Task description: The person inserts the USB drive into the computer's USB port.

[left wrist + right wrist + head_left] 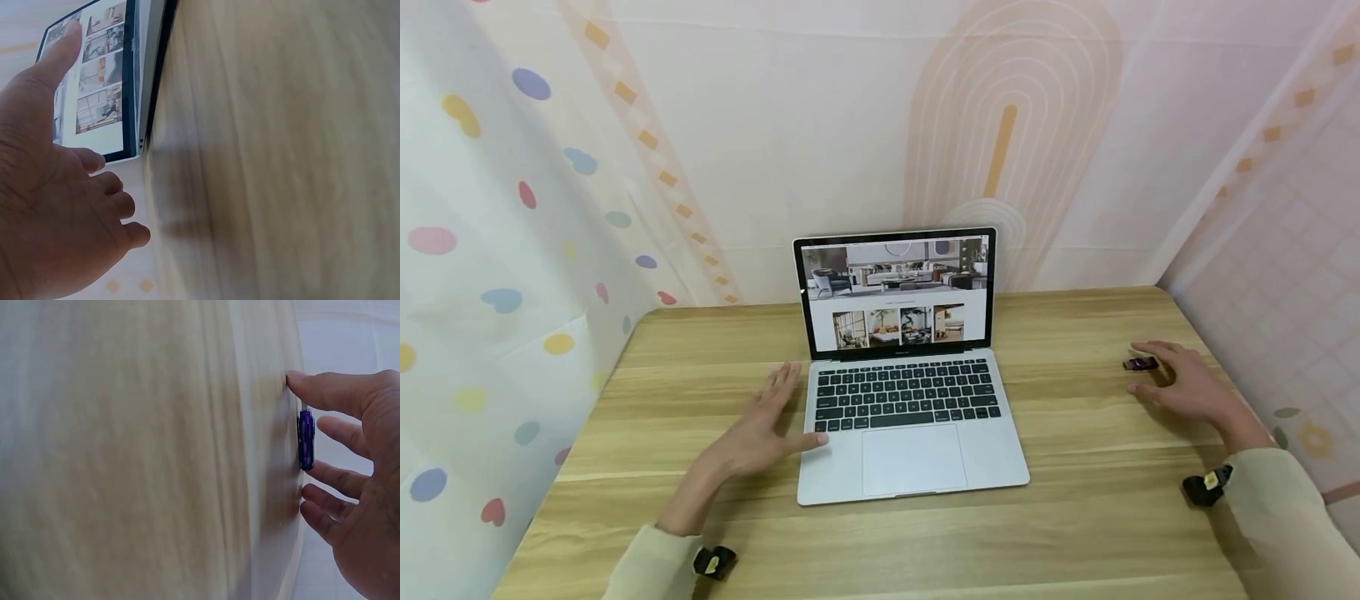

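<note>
An unfolded silver laptop [913, 461] stands on the table, its screen lit with a page of room pictures. At its left edge is my left hand [752, 437], fingers spread and holding nothing; the thumb overlaps the palm rest in the head view. In the left wrist view that hand [56, 219] shows in front of the lit screen. On the far right of the table lies a small purple and dark USB stick [1141, 364]. My right hand [1191, 387] reaches round it with thumb and fingers apart. The USB stick [306, 440] sits between them in the right wrist view.
The wood-grain table [1097, 517] backs onto a patterned cloth [820, 125], with more cloth along the left and right sides. The right hand is near the table's right edge. A small black device [715, 562] is strapped at each wrist.
</note>
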Available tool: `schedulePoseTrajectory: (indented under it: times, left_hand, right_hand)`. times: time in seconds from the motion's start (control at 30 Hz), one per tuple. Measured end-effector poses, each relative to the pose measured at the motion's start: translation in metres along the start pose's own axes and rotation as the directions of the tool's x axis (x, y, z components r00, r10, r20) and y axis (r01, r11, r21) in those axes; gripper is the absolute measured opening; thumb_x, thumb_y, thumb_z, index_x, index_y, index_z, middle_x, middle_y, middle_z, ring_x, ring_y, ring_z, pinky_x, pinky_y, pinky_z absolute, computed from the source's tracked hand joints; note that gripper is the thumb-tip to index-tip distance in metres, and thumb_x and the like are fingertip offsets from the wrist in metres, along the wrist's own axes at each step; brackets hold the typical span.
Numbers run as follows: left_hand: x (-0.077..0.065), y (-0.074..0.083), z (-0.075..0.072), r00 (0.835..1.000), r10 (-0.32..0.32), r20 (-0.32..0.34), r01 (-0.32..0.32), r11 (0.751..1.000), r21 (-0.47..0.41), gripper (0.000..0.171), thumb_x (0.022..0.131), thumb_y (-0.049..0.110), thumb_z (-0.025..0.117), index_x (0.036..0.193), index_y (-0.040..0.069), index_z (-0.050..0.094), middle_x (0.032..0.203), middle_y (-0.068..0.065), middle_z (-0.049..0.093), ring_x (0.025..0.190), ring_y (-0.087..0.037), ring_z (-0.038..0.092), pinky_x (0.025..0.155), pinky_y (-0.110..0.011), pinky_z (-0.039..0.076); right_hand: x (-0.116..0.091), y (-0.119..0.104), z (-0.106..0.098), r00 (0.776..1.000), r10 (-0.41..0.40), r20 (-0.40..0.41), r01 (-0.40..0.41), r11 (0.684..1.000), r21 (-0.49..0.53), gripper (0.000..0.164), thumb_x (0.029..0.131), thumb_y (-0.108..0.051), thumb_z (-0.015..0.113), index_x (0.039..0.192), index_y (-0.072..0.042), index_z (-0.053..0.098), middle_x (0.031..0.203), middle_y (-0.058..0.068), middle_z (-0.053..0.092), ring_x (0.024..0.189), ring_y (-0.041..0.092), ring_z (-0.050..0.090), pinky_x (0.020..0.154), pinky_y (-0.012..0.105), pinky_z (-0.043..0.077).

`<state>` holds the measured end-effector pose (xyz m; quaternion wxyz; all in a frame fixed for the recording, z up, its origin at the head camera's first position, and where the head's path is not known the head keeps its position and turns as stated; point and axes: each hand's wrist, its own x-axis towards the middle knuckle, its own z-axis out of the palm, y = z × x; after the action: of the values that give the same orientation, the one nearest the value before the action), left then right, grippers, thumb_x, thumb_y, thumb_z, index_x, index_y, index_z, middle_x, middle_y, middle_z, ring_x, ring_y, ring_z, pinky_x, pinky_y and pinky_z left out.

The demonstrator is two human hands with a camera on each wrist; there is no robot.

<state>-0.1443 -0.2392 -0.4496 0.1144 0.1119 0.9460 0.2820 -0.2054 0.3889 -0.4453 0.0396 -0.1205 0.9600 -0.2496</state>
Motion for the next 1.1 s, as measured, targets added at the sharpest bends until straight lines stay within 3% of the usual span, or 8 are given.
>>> schedulePoseTrajectory:
  times: [0.3,0.5,0.6,0.87,1.1]
  left_hand:
    - [0.002,0.004,0.004,0.998,0.013,0.062,-0.013,1.0,-0.006,0.13,0.076,0.065,0.08,0.166,0.012,0.003,0.173,-0.017,-0.006,0.159,-0.045,-0.005,0.125,-0.068,0.008]
    - [0.003,0.004,0.007,0.996,0.018,0.086,-0.017,1.0,-0.017,0.131,0.075,0.058,0.084,0.166,0.009,0.004,0.174,-0.016,-0.007,0.16,-0.042,-0.006,0.127,-0.063,0.007]
    - [0.003,0.005,0.008,0.996,0.02,0.088,-0.018,1.0,-0.02,0.131,0.075,0.055,0.086,0.166,0.008,0.004,0.174,-0.016,-0.006,0.16,-0.042,-0.006,0.128,-0.063,0.009]
    - [0.003,0.008,0.008,0.994,0.002,0.106,0.001,1.0,-0.027,0.133,0.073,0.051,0.089,0.166,0.007,0.003,0.174,-0.016,-0.005,0.159,-0.044,-0.006,0.127,-0.066,0.008]
    - [0.006,0.01,0.007,0.992,-0.013,0.127,0.016,1.0,-0.024,0.131,0.075,0.049,0.088,0.165,0.005,0.005,0.173,-0.019,-0.003,0.159,-0.045,-0.005,0.127,-0.066,0.006]
  right_hand:
    - [0.002,-0.001,0.0,0.999,-0.022,-0.042,0.022,1.0,-0.006,0.049,0.097,-0.017,0.071,0.139,0.004,0.058,0.139,0.038,0.045,0.124,0.061,0.039,0.095,0.073,0.039]
    - [0.003,-0.002,0.003,0.994,-0.04,-0.097,0.038,0.999,-0.025,0.034,0.096,-0.01,0.071,0.126,0.005,0.068,0.123,0.035,0.055,0.106,0.051,0.056,0.08,0.053,0.05]
    - [0.005,-0.002,0.005,0.992,-0.041,-0.117,0.036,0.998,-0.047,0.03,0.095,-0.008,0.072,0.122,0.005,0.07,0.116,0.033,0.058,0.099,0.047,0.059,0.077,0.05,0.051]
    - [0.007,-0.004,0.01,0.993,0.015,-0.113,-0.022,0.998,-0.057,0.028,0.097,-0.01,0.069,0.12,0.006,0.07,0.109,0.029,0.059,0.096,0.043,0.058,0.079,0.055,0.048]
    - [0.007,-0.005,0.009,0.989,-0.01,-0.145,-0.004,0.995,-0.098,0.024,0.096,-0.012,0.072,0.114,0.003,0.072,0.093,0.018,0.06,0.079,0.024,0.05,0.068,0.036,0.04]
